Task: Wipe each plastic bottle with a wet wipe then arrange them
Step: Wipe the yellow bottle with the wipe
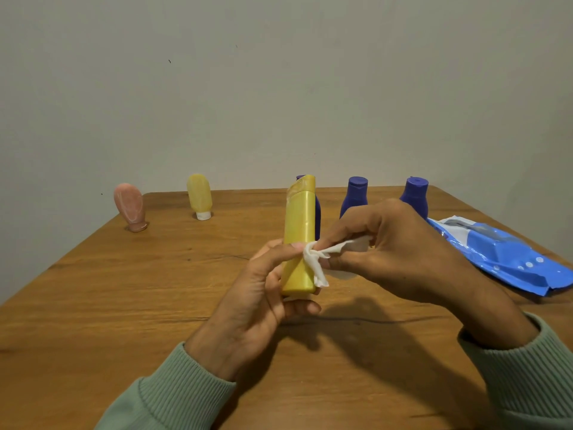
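The yellow bottle is gripped upright in the left hand, while the wipe, pinched by the right hand, is pressed against its right side.

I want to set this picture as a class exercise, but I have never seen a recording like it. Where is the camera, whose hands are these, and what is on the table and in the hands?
There is no machine here. A person in green sleeves works with bare hands. The single picture comes from a wide-angle camera worn on their head, looking forward and down.

The left hand grips a tall yellow bottle and holds it upright. The right hand pinches a white wet wipe against the bottle's side.

On the far part of the wooden table stand a pink tube and a small yellow tube, both narrow end down. Further right are three blue bottles: the hidden blue bottle, mostly behind the held one, the middle blue bottle and the right blue bottle. A blue wipes pack lies at the right.
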Action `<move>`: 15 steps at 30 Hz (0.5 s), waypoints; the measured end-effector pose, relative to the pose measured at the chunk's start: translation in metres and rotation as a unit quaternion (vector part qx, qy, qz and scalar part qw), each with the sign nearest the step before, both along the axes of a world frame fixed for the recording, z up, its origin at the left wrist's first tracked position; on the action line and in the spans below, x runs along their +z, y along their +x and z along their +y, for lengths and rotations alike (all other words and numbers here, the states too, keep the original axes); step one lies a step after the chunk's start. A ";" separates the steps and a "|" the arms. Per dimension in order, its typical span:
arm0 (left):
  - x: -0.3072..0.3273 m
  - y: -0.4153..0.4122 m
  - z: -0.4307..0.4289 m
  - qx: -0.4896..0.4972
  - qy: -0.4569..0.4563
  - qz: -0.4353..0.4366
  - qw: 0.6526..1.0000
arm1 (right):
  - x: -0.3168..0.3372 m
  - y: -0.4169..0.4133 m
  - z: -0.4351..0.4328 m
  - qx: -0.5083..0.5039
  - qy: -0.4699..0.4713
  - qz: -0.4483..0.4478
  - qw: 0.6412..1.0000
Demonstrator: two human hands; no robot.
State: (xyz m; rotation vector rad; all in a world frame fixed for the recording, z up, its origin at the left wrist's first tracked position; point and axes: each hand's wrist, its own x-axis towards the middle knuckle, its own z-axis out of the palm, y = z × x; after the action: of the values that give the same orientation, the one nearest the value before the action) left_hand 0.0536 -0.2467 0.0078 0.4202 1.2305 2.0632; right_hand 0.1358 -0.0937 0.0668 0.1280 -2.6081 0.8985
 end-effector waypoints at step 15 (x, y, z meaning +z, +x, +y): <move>0.001 0.001 0.006 0.017 0.071 -0.015 0.997 | -0.002 -0.002 0.002 -0.003 -0.001 -0.004 1.000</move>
State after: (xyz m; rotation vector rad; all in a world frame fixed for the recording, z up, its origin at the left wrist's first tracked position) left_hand 0.0551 -0.2410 0.0092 0.4352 1.0842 2.1862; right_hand 0.1340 -0.0922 0.0651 0.1157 -2.6135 0.9002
